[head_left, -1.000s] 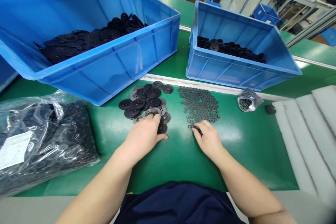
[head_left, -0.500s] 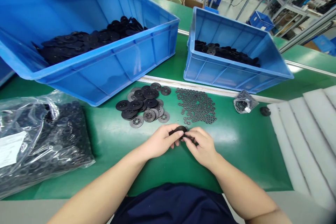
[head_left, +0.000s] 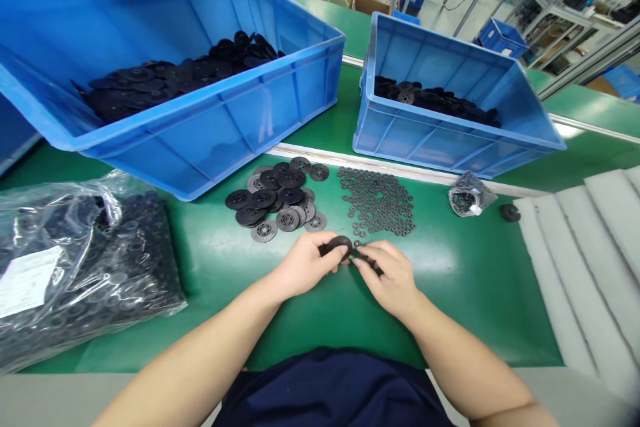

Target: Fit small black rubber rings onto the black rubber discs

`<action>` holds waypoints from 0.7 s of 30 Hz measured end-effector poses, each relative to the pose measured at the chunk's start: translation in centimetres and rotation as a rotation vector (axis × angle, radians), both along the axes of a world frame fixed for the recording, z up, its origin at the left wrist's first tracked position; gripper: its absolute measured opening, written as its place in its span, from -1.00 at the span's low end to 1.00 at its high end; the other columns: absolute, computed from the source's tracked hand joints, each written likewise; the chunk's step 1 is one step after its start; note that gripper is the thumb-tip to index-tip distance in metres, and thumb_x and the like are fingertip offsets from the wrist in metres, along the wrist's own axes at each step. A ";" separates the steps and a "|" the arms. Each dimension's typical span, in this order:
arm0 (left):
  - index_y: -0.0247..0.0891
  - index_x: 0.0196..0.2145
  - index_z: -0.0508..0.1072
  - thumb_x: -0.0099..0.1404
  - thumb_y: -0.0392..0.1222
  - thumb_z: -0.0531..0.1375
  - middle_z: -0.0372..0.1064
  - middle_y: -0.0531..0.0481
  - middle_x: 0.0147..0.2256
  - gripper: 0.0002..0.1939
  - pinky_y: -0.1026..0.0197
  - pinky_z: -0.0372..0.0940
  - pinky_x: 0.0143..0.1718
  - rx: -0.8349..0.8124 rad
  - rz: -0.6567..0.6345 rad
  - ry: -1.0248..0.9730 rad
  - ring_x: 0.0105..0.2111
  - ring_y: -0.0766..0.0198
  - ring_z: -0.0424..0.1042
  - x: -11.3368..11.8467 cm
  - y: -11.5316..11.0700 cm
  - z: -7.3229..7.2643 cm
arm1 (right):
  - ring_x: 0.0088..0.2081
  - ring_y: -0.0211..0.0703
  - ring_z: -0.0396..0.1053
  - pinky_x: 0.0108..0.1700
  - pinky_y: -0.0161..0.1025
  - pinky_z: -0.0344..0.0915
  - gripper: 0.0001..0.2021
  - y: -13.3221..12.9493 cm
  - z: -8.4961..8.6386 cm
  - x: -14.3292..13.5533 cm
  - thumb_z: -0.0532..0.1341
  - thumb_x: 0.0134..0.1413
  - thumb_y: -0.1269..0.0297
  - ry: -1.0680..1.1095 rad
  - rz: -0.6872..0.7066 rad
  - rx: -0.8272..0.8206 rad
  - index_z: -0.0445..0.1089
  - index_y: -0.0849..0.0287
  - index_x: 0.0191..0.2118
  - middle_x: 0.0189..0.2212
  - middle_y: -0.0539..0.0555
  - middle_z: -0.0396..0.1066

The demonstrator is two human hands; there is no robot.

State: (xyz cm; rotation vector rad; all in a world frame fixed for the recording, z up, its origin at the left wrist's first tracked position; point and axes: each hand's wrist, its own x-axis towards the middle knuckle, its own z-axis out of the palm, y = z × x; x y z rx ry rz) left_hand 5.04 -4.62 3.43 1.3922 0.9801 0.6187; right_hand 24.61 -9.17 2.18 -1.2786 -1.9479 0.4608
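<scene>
A black disc (head_left: 342, 246) is pinched between the thumb and fingers of my left hand (head_left: 311, 263), over the green mat. Just right of the disc is my right hand (head_left: 389, 275), its thumb and index fingertip close together near the disc's edge; whatever lies between them is too small to make out. Beyond my left hand lies a loose pile of black and grey discs (head_left: 263, 199). Many small dark rings (head_left: 375, 197) are spread on the mat beyond my right hand, a few of them close to its fingertips.
A large blue bin (head_left: 220, 113) with black discs stands at the back left, a smaller blue bin (head_left: 450, 137) at the back right. A clear bag of dark parts (head_left: 125, 267) lies left. At right are a small bag (head_left: 469, 197), a single disc (head_left: 510, 213) and foam sheets (head_left: 560, 267).
My right fingertips have drawn slightly away from the disc, leaving a small gap. My left hand has tilted the disc a little. The whole view has shifted slightly.
</scene>
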 end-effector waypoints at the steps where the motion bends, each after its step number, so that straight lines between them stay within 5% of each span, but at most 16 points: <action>1: -0.28 -0.47 0.47 0.28 -0.06 0.16 0.35 0.06 -0.59 -0.73 0.30 0.25 -0.47 0.042 0.050 0.037 -0.56 0.35 0.29 -0.3 0.2 0.1 | -0.26 -0.12 0.47 -0.20 -0.14 0.48 -0.83 0.1 -0.2 0.1 0.19 0.25 0.31 -0.010 -0.015 -0.001 0.48 0.09 -0.09 -0.28 0.12 0.49; 7: -0.27 -0.15 0.50 0.28 -0.22 0.09 0.54 -0.08 -0.28 -0.76 0.17 0.37 -0.14 0.464 0.412 0.269 -0.27 0.20 0.50 -2.0 1.2 -0.8 | -0.22 -0.07 0.43 -0.14 -0.11 0.44 -0.78 0.5 -1.7 0.9 0.17 0.26 0.31 -0.194 -0.073 -0.068 0.47 0.15 -0.04 -0.25 0.17 0.45; 10: -0.28 -0.04 0.49 0.31 -0.27 0.04 0.49 -0.16 -0.19 -0.66 0.12 0.35 -0.08 0.666 0.293 0.595 -0.17 0.12 0.49 -2.2 1.2 -1.2 | -0.25 -0.08 0.41 -0.17 -0.12 0.42 -0.79 0.5 -2.2 1.0 0.15 0.28 0.32 -0.239 -0.052 -0.072 0.50 0.17 -0.07 -0.27 0.18 0.42; 14: -0.34 0.09 0.44 0.36 -0.24 0.03 0.43 -0.25 -0.22 -0.60 0.05 0.36 -0.19 0.668 0.064 0.996 -0.21 -0.02 0.47 -1.5 0.5 -0.9 | -0.25 -0.09 0.40 -0.16 -0.14 0.41 -0.80 0.5 -2.0 1.0 0.14 0.29 0.31 -0.241 -0.043 -0.065 0.51 0.17 -0.11 -0.30 0.16 0.42; 21: -0.30 -0.10 0.48 0.38 -0.20 0.11 0.39 -0.18 -0.26 -0.78 0.07 0.35 -0.20 0.668 -0.120 0.944 -0.23 0.03 0.44 0.1 -0.7 -0.3 | -0.24 -0.09 0.42 -0.14 -0.17 0.40 -0.80 0.6 -2.1 0.5 0.14 0.30 0.30 -0.321 -0.079 -0.081 0.50 0.14 -0.10 -0.29 0.14 0.45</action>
